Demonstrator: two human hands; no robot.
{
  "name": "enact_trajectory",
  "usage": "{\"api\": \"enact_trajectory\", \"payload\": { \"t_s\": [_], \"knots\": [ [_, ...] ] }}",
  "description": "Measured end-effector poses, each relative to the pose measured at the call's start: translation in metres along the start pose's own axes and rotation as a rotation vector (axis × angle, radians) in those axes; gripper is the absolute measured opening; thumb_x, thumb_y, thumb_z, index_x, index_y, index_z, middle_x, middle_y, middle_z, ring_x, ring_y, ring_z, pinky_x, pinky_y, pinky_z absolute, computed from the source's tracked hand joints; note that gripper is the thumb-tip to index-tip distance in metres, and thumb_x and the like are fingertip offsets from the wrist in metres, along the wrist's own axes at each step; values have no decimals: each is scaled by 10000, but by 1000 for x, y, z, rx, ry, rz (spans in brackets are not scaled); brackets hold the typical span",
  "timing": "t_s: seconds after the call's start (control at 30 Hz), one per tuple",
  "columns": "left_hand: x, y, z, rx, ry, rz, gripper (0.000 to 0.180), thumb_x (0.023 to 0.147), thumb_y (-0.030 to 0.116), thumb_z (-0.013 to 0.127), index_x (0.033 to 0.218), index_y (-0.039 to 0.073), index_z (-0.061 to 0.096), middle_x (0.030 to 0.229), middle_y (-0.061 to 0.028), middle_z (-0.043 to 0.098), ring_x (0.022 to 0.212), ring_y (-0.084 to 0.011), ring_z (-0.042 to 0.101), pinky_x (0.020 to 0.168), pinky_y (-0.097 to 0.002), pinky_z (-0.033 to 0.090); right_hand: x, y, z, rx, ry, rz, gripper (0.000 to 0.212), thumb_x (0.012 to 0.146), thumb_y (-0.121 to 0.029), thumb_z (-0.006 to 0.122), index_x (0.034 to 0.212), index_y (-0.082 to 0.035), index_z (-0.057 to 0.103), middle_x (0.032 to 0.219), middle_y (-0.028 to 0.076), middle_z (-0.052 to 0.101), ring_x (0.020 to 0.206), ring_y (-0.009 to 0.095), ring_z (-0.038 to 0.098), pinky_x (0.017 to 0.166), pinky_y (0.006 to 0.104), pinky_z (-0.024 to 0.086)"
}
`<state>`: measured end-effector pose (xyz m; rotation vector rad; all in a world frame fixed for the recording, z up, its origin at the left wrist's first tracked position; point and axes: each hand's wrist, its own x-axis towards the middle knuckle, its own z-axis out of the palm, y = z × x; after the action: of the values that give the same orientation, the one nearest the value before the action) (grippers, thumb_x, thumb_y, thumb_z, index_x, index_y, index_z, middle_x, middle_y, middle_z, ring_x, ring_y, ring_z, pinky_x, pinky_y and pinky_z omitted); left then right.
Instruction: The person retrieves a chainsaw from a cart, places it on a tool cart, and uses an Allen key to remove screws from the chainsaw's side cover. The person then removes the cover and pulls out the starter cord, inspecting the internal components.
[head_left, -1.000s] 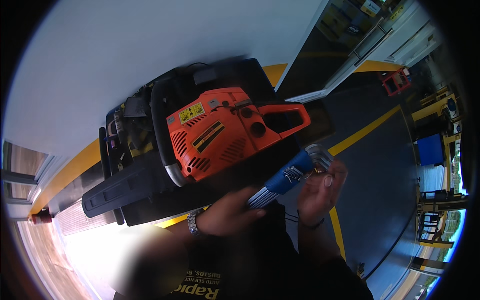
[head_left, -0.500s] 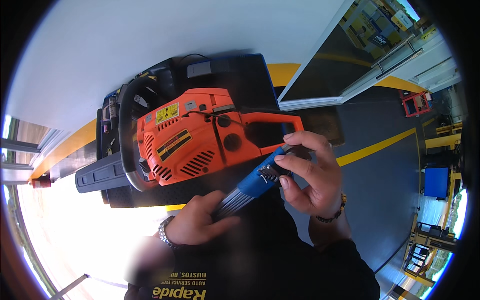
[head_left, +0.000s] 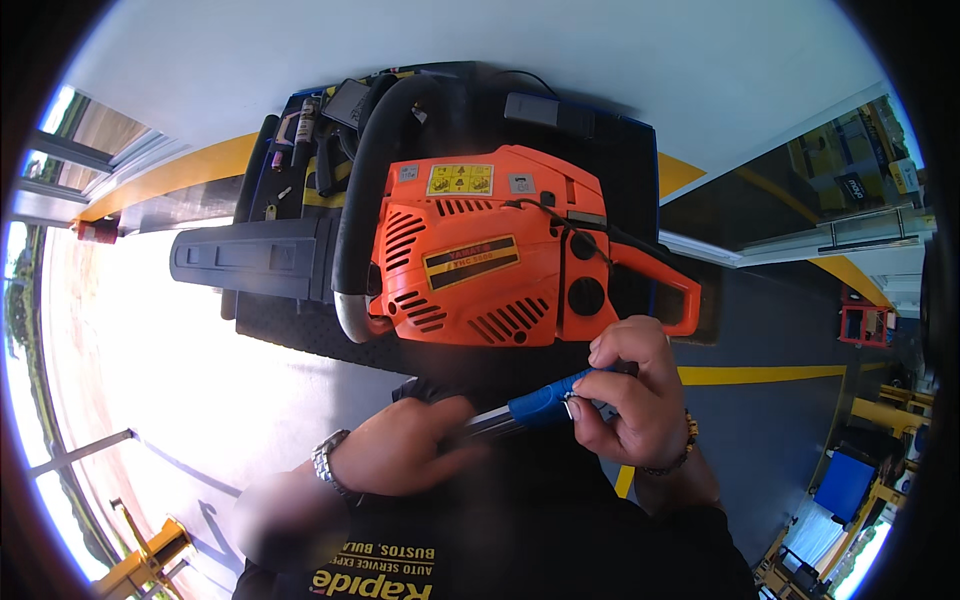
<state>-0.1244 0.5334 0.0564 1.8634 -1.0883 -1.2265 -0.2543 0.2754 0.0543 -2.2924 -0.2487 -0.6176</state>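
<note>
Close to my body I hold a hex key set (head_left: 545, 402), long metal keys in a blue holder, with both hands. My left hand (head_left: 405, 445) is closed around the long metal ends, and a silver watch sits on that wrist. At the other end, the fingertips of my right hand (head_left: 635, 400) pinch the blue holder and the short ends of the keys. Those fingers partly hide the short ends. Just beyond my hands lies an orange chainsaw (head_left: 470, 250) with a black front handle and a dark bar cover (head_left: 250, 262).
Under the chainsaw is a black work surface (head_left: 300, 322). Small tools and a lighter-like item (head_left: 277, 160) lie at its far left. A dark box-shaped item (head_left: 545, 110) rests at the back. Beyond stands a white wall, with a glass door (head_left: 840, 170) at the right.
My view has shifted, so the chainsaw appears further right and higher. The hex key set is now tilted flatter, and my right fingers cover more of its short ends.
</note>
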Motion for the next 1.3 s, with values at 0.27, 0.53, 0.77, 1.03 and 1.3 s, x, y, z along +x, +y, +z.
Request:
{"api": "enact_trajectory", "payload": {
  "t_s": [0.27, 0.53, 0.77, 1.03, 1.3],
  "knots": [
    [-3, -37, -29, -80, -208, 115, 318, 991, 337, 699, 1015, 52, 560, 666, -174, 637, 657, -418, 676, 600, -490, 527, -4, -15, 24, -57, -24, -67, 163, 888, -282, 760, 917, -157, 660, 1041, 8, 573, 1005, 228, 635, 907, 466, 490],
    [7, -40, -46, -58, -356, 63, 353, 985, 392, 701, 1026, 66, 570, 674, -177, 646, 679, -416, 689, 603, -497, 531, -7, -32, 32, -254, 64, 135, 164, 844, -198, 772, 914, -131, 640, 1066, 34, 590, 992, 231, 634, 870, 436, 502],
    [20, -33, -43, 41, -382, 41, 370, 982, 392, 699, 1027, 50, 565, 688, -196, 645, 700, -425, 690, 614, -503, 532, -21, -33, 34, -221, 81, 232, 176, 826, -84, 764, 913, -76, 612, 1079, 111, 608, 927, 272, 655, 875, 467, 518],
    [30, -9, -32, 127, -335, -35, 392, 993, 372, 682, 1097, 27, 527, 823, -236, 680, 776, -448, 698, 680, -522, 544, -41, -22, 41, -384, 219, 211, 148, 891, -59, 725, 969, -18, 606, 1102, 144, 599, 972, 313, 651, 1054, 543, 496],
    [41, -2, -29, -65, -344, -57, 422, 978, 387, 722, 1119, 22, 565, 824, -189, 678, 753, -381, 701, 680, -444, 530, -52, -17, 10, -168, 195, 355, 290, 865, -104, 702, 1136, -6, 675, 1258, 182, 585, 1145, 339, 597, 1056, 475, 465]
  ]
}}
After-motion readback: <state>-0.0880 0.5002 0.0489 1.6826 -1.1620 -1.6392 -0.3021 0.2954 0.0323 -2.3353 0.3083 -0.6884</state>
